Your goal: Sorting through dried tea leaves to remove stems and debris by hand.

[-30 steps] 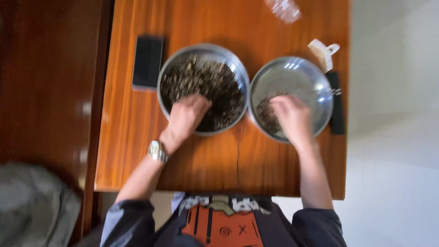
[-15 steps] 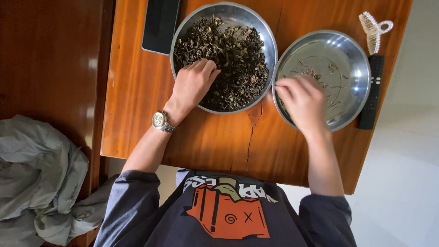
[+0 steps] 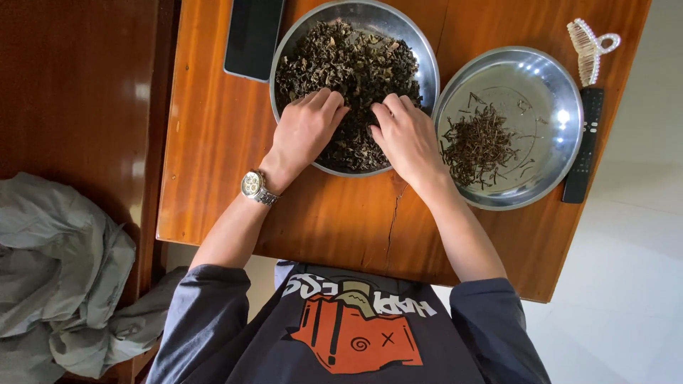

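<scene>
Both hands, left hand (image 3: 306,126) and right hand (image 3: 404,135), curled into dried leaves (image 3: 348,67) in steel bowl (image 3: 425,57): seemingly light, brittle, crumbly, best pinched gently by fingertips.

Both hands, left (image 3: 307,128) and right (image 3: 405,135), palms down, fingers seemingly curled.

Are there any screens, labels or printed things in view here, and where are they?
Phone: on the table left of the big leaf-filled bowl; flat black rectangle, dark screen.
Remote control: at the table's right edge beside the shallow bowl; slim, black.
Shirt print: on the person's chest; orange and white on dark grey.
</scene>
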